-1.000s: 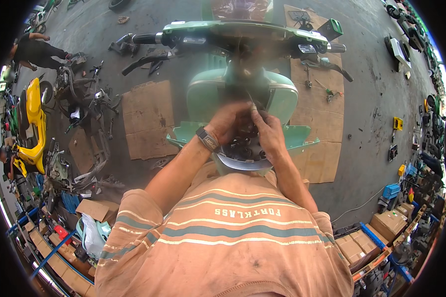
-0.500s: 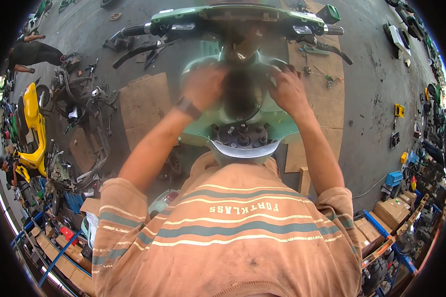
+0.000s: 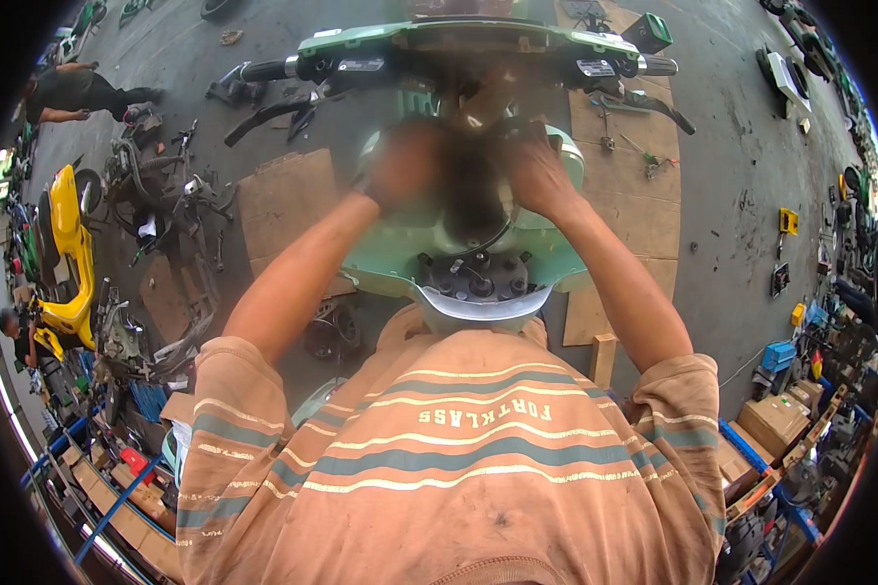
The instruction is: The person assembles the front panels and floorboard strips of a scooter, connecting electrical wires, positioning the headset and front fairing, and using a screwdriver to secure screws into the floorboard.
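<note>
A pale green scooter body (image 3: 546, 258) stands in front of me, its handlebar (image 3: 458, 44) crossing the top with a grip and lever at each end. My left hand (image 3: 405, 164) reaches over the left of its middle; haze and blur hide the fingers. My right hand (image 3: 539, 171) is opposite, beside the right green panel, its fingers pointing inward and forward but smeared at the tips. Between the hands lies a dark, blurred area, and what they touch there cannot be made out. Nearer me is a dark round part with several knobs (image 3: 478, 278), behind a pale curved rim (image 3: 483, 304).
Flattened cardboard (image 3: 629, 210) lies under the scooter on both sides. At left are a stripped scooter frame (image 3: 151, 185), a yellow scooter body (image 3: 68, 258) and a person in dark clothes (image 3: 78, 93). Cardboard boxes (image 3: 773, 421) and a blue rack stand at the right.
My right hand has moved inward and slightly forward from the right panel's edge. My left hand stays near the middle, more blurred. The person at the left has shifted position.
</note>
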